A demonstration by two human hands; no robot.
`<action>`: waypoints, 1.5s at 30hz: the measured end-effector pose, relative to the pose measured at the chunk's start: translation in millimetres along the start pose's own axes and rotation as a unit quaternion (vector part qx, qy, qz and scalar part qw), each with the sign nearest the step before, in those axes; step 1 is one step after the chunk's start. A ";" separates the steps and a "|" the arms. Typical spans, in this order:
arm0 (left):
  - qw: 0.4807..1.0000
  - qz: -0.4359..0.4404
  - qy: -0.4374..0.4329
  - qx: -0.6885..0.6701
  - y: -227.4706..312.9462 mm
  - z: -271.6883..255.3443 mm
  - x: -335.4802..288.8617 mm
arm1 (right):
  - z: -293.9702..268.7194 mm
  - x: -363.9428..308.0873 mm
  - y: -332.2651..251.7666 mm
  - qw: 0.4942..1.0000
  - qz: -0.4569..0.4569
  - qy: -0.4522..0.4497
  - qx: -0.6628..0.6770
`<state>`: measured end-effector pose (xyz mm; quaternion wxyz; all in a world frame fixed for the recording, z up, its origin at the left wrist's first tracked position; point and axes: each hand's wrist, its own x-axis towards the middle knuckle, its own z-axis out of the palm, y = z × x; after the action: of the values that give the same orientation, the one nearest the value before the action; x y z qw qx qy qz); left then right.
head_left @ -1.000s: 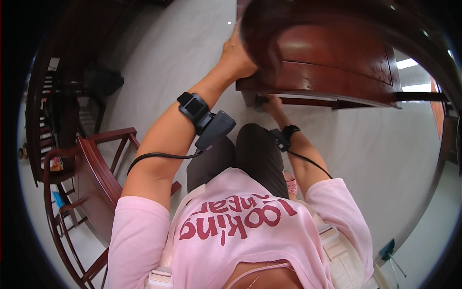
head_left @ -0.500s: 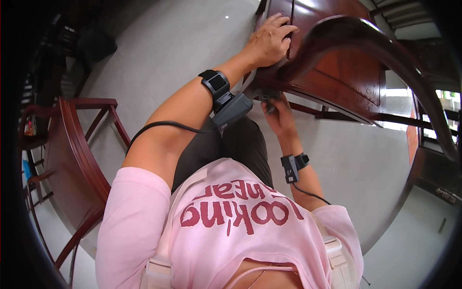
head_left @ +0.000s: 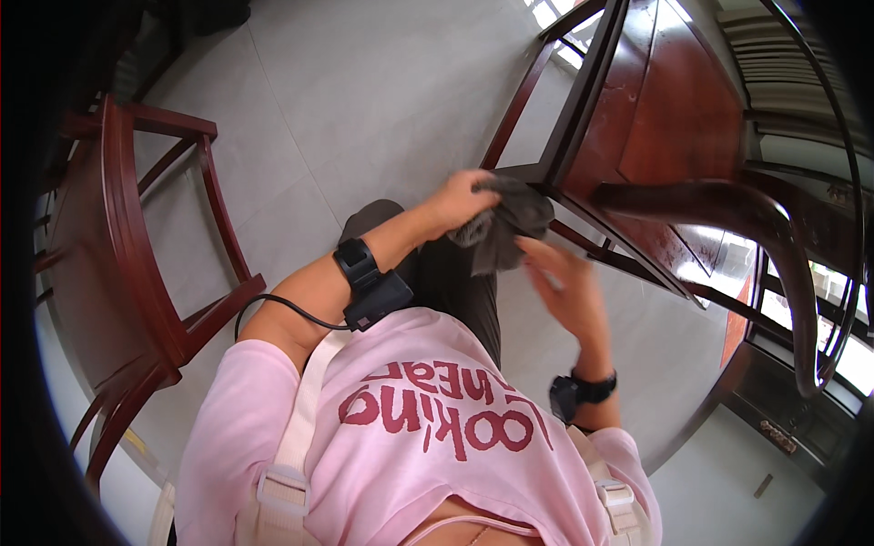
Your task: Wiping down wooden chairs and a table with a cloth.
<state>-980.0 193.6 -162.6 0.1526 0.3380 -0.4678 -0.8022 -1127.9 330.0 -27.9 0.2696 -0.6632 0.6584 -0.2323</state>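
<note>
Head view: grey cloth (head_left: 512,218) bunched before trousers (head_left: 460,296), pinched by left hand (head_left: 462,198) and lying right of that grip, long axis unclear; right hand (head_left: 566,284) loosely spread at cloth's lower right, contact blurred.

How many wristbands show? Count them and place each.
2: one wristband worn behind the left hand, which grips the cloth; the other wristband worn behind the right hand.

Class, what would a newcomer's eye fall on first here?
Probably the crumpled dark-grey cloth at the centre, in the bare left hand. Below it is a pale pink shirt with dark red lettering. A glossy reddish-brown wooden armchair fills the upper right.
</note>
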 end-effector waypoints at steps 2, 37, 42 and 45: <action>0.996 0.025 0.083 0.029 -3.8 -24.7 8.5 | -35.3 -1.3 -8.7 0.994 0.028 0.095 -0.036; 0.866 0.230 0.326 0.303 10.7 -50.5 392.7 | -101.2 22.9 87.4 0.925 0.179 0.132 -0.307; 0.809 0.412 0.222 0.357 14.4 -67.3 433.3 | -96.7 23.3 89.8 0.928 0.175 0.120 -0.307; 0.827 0.212 0.016 0.520 -20.7 -75.7 416.9 | -95.0 27.4 90.1 0.926 0.177 0.129 -0.308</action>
<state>-1228.8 -78.6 -372.2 0.1284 0.2728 -0.8732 -0.3829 -1257.5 298.8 -18.0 0.0011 -0.5505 0.8333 -0.0504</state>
